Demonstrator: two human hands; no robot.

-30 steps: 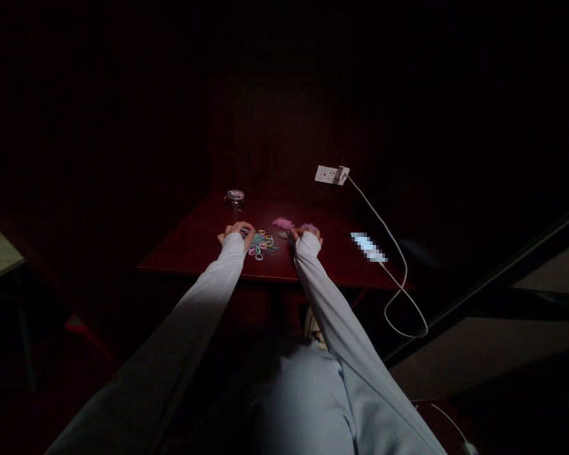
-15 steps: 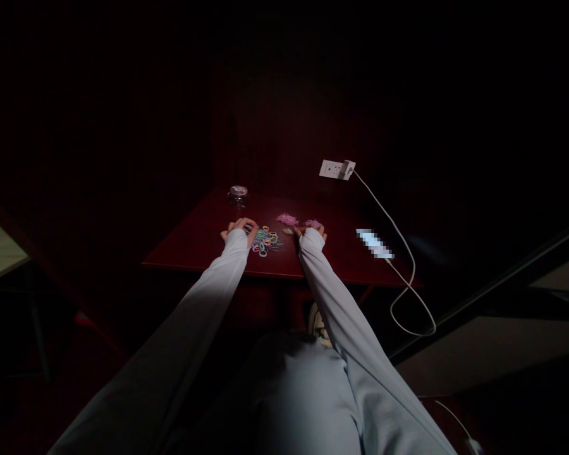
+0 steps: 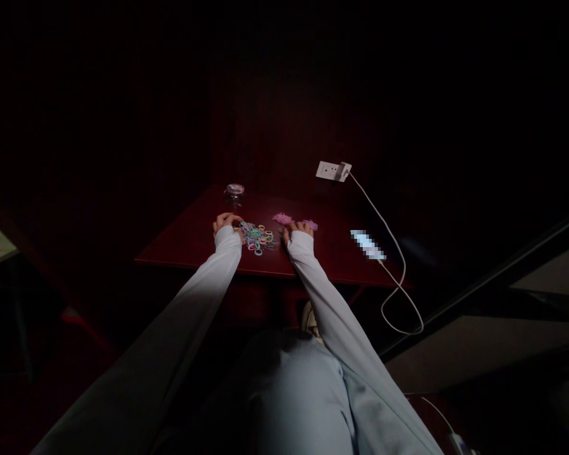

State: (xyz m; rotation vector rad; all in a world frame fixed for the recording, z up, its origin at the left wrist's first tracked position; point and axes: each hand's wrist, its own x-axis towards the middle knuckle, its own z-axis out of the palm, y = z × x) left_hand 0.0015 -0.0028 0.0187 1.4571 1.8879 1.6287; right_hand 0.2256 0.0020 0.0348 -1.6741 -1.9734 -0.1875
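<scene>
A loose pile of small pastel hair ties [image 3: 256,237] lies on the dark red table between my hands. My left hand [image 3: 226,222] rests at the pile's left edge, its fingers curved and apart, with nothing visible in them. To the right of the pile, my right hand [image 3: 298,229] is palm down with its fingers spread. Just beyond that hand sit a heap of pink bands [image 3: 282,218] and a heap of purple bands [image 3: 310,224]. A small pale heap near the right hand is hidden from view.
A clear lidded jar [image 3: 234,193] stands at the back left of the table [image 3: 180,243]. A blurred-out phone [image 3: 368,244] lies on the right, its white cable [image 3: 384,221] running to a wall socket [image 3: 333,171]. The surroundings are very dark.
My left hand has drawn slightly back from the hair ties, uncovering more of them. My right hand has shifted toward the pink heap and covers the pale one. The view has moved slightly.
</scene>
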